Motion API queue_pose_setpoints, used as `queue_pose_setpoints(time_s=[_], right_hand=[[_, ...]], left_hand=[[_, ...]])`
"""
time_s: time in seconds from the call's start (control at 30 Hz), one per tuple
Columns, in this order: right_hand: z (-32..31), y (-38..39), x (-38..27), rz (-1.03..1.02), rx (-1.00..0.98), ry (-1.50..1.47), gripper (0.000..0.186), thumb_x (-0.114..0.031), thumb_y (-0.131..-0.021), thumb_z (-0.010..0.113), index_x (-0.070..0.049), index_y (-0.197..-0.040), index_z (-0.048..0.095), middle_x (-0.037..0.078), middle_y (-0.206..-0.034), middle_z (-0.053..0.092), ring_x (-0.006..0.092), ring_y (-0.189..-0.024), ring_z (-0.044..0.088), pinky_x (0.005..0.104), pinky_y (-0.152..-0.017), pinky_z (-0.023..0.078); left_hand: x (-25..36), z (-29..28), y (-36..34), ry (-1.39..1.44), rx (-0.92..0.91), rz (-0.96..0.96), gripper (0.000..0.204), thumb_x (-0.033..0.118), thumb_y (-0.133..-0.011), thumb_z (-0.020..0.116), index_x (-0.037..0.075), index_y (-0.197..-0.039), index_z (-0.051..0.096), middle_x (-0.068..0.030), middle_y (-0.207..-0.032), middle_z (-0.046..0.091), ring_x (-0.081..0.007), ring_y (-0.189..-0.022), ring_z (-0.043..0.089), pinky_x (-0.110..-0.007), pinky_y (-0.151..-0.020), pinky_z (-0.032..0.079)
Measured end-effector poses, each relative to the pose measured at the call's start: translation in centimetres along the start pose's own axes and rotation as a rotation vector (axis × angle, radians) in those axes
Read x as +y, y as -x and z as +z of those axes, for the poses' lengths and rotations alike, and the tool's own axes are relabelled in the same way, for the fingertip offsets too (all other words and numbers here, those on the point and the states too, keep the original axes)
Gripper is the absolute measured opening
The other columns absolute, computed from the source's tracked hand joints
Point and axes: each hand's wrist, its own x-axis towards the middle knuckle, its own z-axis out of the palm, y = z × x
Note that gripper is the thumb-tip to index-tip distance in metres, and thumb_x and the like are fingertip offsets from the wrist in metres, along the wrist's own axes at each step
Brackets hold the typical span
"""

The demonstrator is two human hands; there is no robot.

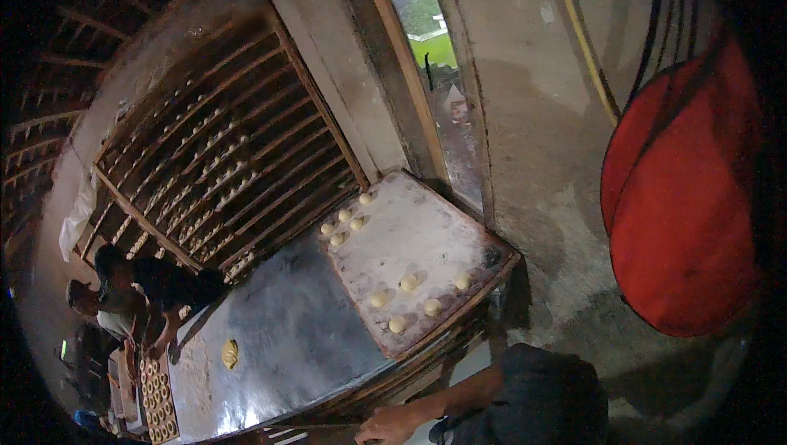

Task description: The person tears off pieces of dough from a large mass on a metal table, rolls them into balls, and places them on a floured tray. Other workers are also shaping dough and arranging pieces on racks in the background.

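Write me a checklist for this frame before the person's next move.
1. Both hands showing: not ok; only one hand appears, at the lower edge.
2. That hand's hold on anything: cannot tell.
3. Bare space on the floured board: ok, in its middle.
4. Nearer dough balls spaced apart: ok.
5. Yellowish lump off the board: ok, on the dark tabletop.
6. Co-worker in dark clothing clear of the board: ok.

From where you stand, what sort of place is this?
Most likely a bakery: dough balls rest on a floured board, ring-shaped pieces lie in rows, and a slatted rack holds many pale lumps.
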Motion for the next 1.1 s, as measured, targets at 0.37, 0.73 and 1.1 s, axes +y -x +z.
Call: queue_pose_setpoints(time_s=[0.37, 0.73, 1.1], right_hand=[[1.3, 4.1, 0.7, 0.128, -0.049, 0.503, 0.032, -0.033, -0.099, 0.057, -0.010, -0.121, 0.055, 0.011, -0.100, 0.063, 0.0288, -0.091, 0.067, 0.0452, -0.079, 0.043], [-1.8, 1.5, -0.1, 0.188, -0.138, 0.111, 0.017, -0.025, -0.101, 0.057, -0.008, -0.103, 0.061, 0.017, -0.076, 0.067, 0.0405, -0.073, 0.067, 0.0509, -0.064, 0.051], [2.0, -7.9, 1.3, 0.274, -0.338, -0.177, 0.031, -0.035, -0.103, 0.056, -0.007, -0.111, 0.063, 0.020, -0.095, 0.071, 0.0424, -0.091, 0.069, 0.0512, -0.080, 0.054]], left_hand=[[-3.2, 0.4, 4.4, -0.015, 0.028, 0.082, 0.038, 0.027, -0.103, 0.065, 0.007, -0.134, 0.059, -0.0068, -0.103, 0.070, -0.0207, -0.091, 0.067, -0.035, -0.083, 0.055], [-5.0, 2.1, 6.6, 0.201, 0.424, 0.245, 0.030, 0.029, -0.101, 0.067, 0.003, -0.116, 0.067, -0.0101, -0.096, 0.070, -0.0233, -0.089, 0.066, -0.038, -0.084, 0.053], [-3.0, -6.0, 7.4, 0.249, 0.489, 0.104, 0.042, 0.034, -0.110, 0.050, 0.000, -0.134, 0.057, -0.0075, -0.107, 0.068, -0.0165, -0.099, 0.063, -0.032, -0.089, 0.051]])
